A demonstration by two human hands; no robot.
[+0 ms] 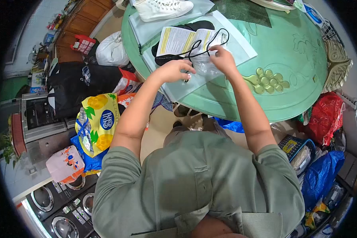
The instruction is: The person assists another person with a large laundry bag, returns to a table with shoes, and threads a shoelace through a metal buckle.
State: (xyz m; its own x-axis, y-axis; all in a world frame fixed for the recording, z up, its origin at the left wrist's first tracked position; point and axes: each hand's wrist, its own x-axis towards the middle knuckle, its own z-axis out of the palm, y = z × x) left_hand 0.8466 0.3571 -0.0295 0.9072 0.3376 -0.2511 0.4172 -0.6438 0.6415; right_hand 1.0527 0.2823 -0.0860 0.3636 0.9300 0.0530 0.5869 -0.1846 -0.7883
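My left hand (173, 72) hovers over the near edge of a pale flat box (238, 45), its fingers curved and apart. A small shiny piece (187, 76) shows by its fingertips; I cannot make out what it is. My right hand (223, 60) is closed at the fingertips around a looped black cord (222, 31). Crumpled clear plastic (204, 66) lies between the two hands. An open printed booklet (174, 43) with yellow bands rests on a black pouch-like item (166, 59), partly hidden beneath it.
White high-top shoes (162, 10) sit on another pale box at the back of the green round table (281, 103). A dark mesh mat (244, 12) lies behind. Shopping bags (99, 123) crowd the left floor; red (327, 117) and blue bags (323, 170) stand at right.
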